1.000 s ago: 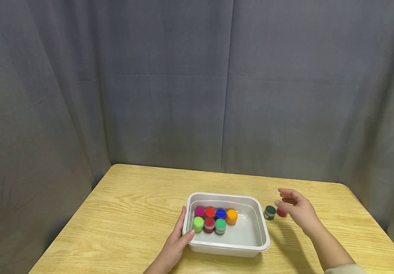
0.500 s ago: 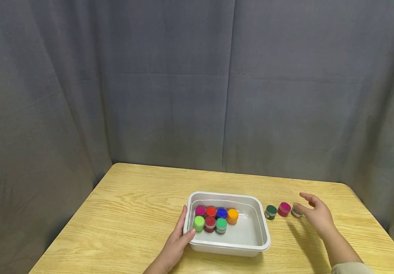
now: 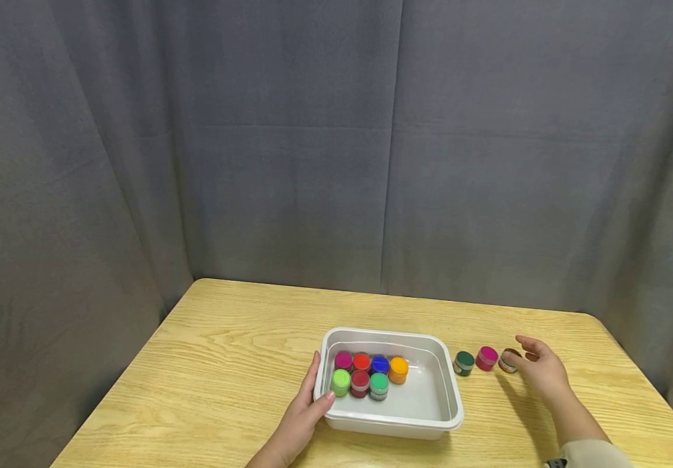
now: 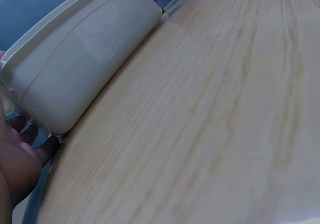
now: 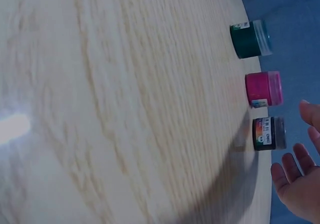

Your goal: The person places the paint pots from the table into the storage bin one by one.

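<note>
As only right-wrist view shows, hand (image 5: 301, 186) and darkest jar (image 5: 265, 133) stand apart.

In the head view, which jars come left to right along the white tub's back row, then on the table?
Purple-magenta jar, bright red jar, blue jar, orange jar, dark green jar, pink-magenta jar, dark labelled jar.

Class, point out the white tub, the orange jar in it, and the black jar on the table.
White tub (image 3: 383, 428), head view: its near outer wall.
Orange jar (image 3: 398, 364), head view: its top.
Black jar (image 5: 268, 133), right wrist view: its labelled side.
</note>
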A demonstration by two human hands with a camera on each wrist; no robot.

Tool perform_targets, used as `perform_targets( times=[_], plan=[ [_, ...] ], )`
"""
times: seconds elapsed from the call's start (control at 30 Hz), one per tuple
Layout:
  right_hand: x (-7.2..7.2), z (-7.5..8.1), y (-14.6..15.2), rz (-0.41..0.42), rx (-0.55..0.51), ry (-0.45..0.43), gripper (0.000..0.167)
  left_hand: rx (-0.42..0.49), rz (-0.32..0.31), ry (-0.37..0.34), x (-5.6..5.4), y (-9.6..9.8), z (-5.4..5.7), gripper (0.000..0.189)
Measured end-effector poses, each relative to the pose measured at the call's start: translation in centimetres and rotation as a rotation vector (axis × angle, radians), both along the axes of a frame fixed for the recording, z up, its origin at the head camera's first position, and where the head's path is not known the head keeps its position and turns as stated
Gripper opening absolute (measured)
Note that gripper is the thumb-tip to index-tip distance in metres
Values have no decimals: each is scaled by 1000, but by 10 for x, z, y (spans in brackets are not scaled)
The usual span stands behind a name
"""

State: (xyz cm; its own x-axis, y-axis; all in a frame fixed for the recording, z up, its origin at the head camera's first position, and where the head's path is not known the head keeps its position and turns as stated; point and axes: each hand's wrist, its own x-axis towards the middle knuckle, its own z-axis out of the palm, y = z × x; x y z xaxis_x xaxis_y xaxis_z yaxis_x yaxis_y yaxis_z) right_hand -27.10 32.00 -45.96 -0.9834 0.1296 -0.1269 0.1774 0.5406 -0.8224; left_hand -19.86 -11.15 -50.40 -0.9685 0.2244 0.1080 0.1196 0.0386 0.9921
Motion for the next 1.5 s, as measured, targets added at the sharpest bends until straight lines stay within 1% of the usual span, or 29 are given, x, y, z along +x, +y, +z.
perform_targets(
  times=[0.27,0.5,0.7,1.07,1.3,1.5],
  plan=[
    [-4,-7,4,4,22,-17,72,7,-8,-12,1,0,0,73],
    [-5,-9,5,24,20,-23,75,8,-10,-12,1,0,2,73],
    [-6,-9,4,30,42,-28,77,12,-14,-13,1,0,2,74],
    [-7,-12,5,4,61,-38,75,25,-33,-20,0,0,1,74],
    [-4,-13,5,-2,61,-25,76,15,-31,-10,0,0,1,74],
    [0,-10,5,-5,55,-30,77,7,-29,-14,0,-1,2,74]
  ],
)
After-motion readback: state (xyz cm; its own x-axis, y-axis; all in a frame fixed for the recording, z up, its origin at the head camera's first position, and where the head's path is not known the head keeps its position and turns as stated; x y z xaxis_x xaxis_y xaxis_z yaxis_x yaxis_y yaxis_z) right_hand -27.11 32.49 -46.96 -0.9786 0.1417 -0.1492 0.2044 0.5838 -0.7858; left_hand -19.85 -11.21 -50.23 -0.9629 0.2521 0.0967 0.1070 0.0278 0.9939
